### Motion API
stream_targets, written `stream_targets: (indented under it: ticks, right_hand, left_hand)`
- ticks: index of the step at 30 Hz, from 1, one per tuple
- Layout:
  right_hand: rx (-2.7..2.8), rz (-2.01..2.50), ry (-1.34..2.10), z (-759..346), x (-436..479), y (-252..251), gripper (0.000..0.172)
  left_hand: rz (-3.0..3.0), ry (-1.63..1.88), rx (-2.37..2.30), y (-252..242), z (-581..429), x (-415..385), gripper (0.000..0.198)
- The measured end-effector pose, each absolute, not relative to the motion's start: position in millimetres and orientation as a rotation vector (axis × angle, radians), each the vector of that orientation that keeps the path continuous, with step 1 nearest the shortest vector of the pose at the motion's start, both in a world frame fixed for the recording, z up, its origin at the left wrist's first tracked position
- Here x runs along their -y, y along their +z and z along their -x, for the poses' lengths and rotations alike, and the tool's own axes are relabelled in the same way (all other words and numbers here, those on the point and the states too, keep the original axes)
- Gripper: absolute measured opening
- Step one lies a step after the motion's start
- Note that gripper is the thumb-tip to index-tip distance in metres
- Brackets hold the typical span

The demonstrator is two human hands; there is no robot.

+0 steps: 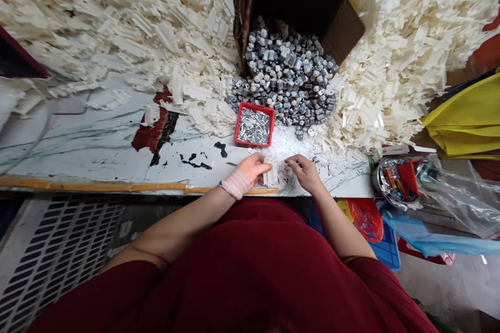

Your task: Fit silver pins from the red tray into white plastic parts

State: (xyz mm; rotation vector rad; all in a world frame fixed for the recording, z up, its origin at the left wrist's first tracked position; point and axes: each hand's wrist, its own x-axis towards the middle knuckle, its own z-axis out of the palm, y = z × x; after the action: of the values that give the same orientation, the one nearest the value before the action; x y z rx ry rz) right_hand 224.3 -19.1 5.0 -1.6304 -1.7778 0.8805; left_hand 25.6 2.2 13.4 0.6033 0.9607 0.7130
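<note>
My left hand point(247, 173), in an orange-and-white striped glove with bare fingertips, is closed on a white plastic part point(270, 174) near the table's front edge. Just to the right, my bare right hand point(304, 170) has thumb and forefinger pinched together over small clear pieces point(289, 150); whatever sits between the fingertips is too small to name. A red square tray point(236, 138) filled with thin silvery pins point(253, 126) stands behind my left hand. Behind the tray, many small grey-and-white motor-like parts point(289, 75) spill from a tipped cardboard box point(344, 28).
Heaps of cream plastic parts point(156, 15) cover the back and right of the marble-patterned table point(89, 140). A metal bowl point(378, 179) with small items stands at the right edge, beside clear plastic bags point(457, 197). A white slotted crate point(66, 239) is below left.
</note>
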Motion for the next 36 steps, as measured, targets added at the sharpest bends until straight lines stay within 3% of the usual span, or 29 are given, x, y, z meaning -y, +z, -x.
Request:
stream_targets:
  ticks: [5,10,14,20,29,36]
  right_hand:
    - [2.102,1.949,0.405,-241,44,-15,0.019]
    - [2.264,1.987,0.202,-231,58,-37,0.027]
    - [2.038,1.955,0.361,-229,52,-31,0.025]
    - [1.331,1.703,1.148,-213,32,-9,0.026]
    - [1.629,1.657,0.831,-195,30,-8,0.022]
    - [1.511,1.67,0.956,-203,22,5,0.022]
  left_hand:
    - [-0.683,0.67,-1.039,6,-26,-5,0.032]
    - [-0.74,0.658,-1.058,5,-28,0,0.031]
    - [-0.785,0.648,-1.036,6,-28,3,0.03]
    - [-0.761,0.619,-0.893,11,-33,6,0.032]
    - [-0.565,0.67,-0.8,18,-28,5,0.033]
    - [-0.781,0.644,-0.954,18,-31,6,0.029]
